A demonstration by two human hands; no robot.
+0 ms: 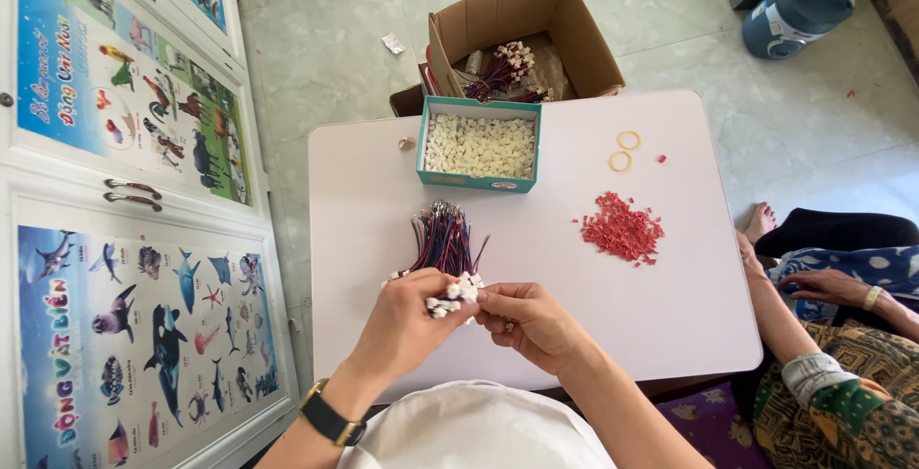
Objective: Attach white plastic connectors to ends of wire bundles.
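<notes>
Nearest, the left hand (407, 321) and right hand (531, 323) meet over the worktop's (536, 268) near edge. Both grips pinch the white-plug end of a wire bundle (443, 244), whose long axis runs toward 12 o'clock. Beyond: red pieces (622, 228) at 2 o'clock, then a teal box (479, 180) of white plugs at 12.

A teal box (479, 182) of white pieces, red bits (622, 228), two rubber bands (624, 150) on the table (689, 316); a cardboard box (565, 24) behind.
</notes>
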